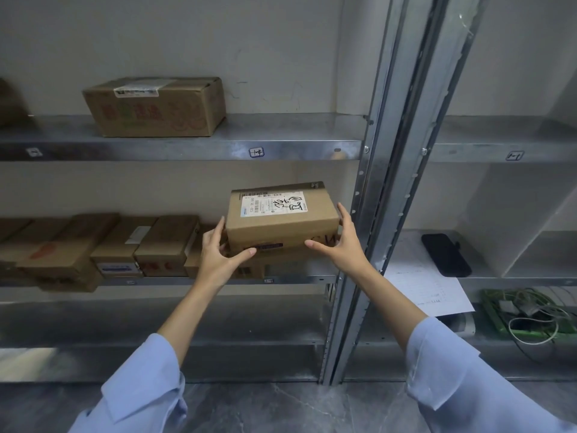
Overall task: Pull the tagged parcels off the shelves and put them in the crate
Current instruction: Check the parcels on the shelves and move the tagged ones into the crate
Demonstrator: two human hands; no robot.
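Observation:
A small brown cardboard parcel [282, 217] with a white shipping label and black handwriting on top sits at the right end of the middle shelf [299, 279], on top of another box. My left hand [220, 251] grips its lower left corner, thumb under the front edge. My right hand [338, 242] holds its right side, fingers up along the side and thumb at the front. The parcel is tilted slightly. No crate is in view.
Several brown boxes [118, 245] line the middle shelf to the left. A larger labelled box [156, 106] stands on the upper shelf. A steel upright [374, 214] is just right of the parcel. Beyond it lie a black device [446, 255], a paper sheet [427, 289] and cables [527, 314].

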